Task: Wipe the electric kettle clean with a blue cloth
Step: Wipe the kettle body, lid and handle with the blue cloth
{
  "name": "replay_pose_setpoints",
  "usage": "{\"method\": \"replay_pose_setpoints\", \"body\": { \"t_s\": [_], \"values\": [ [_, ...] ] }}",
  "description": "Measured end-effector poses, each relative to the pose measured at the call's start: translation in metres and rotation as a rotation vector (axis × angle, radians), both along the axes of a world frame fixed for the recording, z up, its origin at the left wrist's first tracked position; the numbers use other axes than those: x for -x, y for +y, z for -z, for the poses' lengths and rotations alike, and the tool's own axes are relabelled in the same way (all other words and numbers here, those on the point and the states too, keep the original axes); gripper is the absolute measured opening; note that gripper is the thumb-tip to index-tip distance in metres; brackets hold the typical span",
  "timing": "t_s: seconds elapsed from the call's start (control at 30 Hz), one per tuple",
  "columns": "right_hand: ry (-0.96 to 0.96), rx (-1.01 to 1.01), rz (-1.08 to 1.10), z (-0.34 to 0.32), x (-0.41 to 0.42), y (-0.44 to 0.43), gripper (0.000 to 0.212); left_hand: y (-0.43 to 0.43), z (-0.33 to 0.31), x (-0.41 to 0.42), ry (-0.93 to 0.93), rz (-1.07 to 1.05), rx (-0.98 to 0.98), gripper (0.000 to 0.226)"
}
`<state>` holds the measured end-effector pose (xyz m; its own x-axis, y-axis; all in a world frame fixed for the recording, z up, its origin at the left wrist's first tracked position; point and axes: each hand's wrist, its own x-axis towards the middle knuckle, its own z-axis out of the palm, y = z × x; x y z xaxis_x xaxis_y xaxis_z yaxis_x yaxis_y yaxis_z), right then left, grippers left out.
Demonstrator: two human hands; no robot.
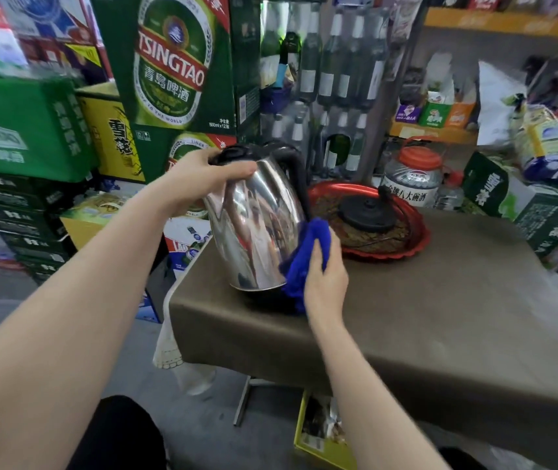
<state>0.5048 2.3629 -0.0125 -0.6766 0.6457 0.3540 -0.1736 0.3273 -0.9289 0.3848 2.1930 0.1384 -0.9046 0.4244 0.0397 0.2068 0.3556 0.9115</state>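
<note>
A shiny steel electric kettle (253, 228) with a black lid and handle stands tilted on the near left corner of the brown table (440, 300). My left hand (199, 178) grips its top at the lid, thumb lying across the steel wall. My right hand (325, 276) holds a bunched blue cloth (304, 256) and presses it against the kettle's lower right side, below the handle. The kettle's black power base (367, 212) sits apart on a red tray (416, 245) behind.
A clear jar with a red lid (413, 174) stands behind the tray. Stacked green beer cartons (175, 69) fill the left and back. Shelves with bottles and packets (440, 113) rise behind the table. A yellow box (318, 435) lies under the table.
</note>
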Motion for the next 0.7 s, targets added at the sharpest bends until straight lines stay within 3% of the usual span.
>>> {"method": "replay_pose_setpoints", "body": {
  "t_s": [0.07,0.13,0.2,0.27,0.33,0.4,0.5,0.6,0.7],
  "values": [
    [0.097,-0.296,-0.016,0.012,-0.017,-0.037,0.054,-0.003,0.003,0.007,-0.019,-0.012,-0.017,0.062],
    [0.064,-0.648,-0.058,0.023,-0.022,-0.063,0.071,-0.004,0.004,0.012,-0.018,-0.008,-0.019,0.064],
    [0.071,-0.751,-0.064,0.029,-0.02,-0.07,0.075,-0.004,0.004,0.013,0.013,0.016,0.001,0.063],
    [0.136,-0.541,-0.006,0.018,-0.016,-0.062,0.057,-0.005,0.004,0.011,0.044,0.041,0.014,0.055],
    [0.166,-0.157,0.089,0.005,-0.007,-0.044,0.04,-0.011,0.004,0.007,0.055,0.06,0.011,0.046],
    [0.071,0.202,0.106,0.002,0.009,-0.02,0.037,-0.017,0.005,0.002,0.085,0.076,0.009,0.041],
    [-0.107,0.462,0.064,0.01,0.024,0.006,0.041,-0.017,0.003,-0.008,0.11,0.118,0.018,0.036],
    [-0.155,0.372,0.076,-0.003,0.023,0.011,0.027,-0.01,0.002,-0.017,0.157,0.157,0.048,0.055],
    [0.056,0.053,0.088,-0.049,0.022,0.007,0.027,-0.004,0.004,-0.02,0.197,0.188,0.097,0.069]
  ]
}}
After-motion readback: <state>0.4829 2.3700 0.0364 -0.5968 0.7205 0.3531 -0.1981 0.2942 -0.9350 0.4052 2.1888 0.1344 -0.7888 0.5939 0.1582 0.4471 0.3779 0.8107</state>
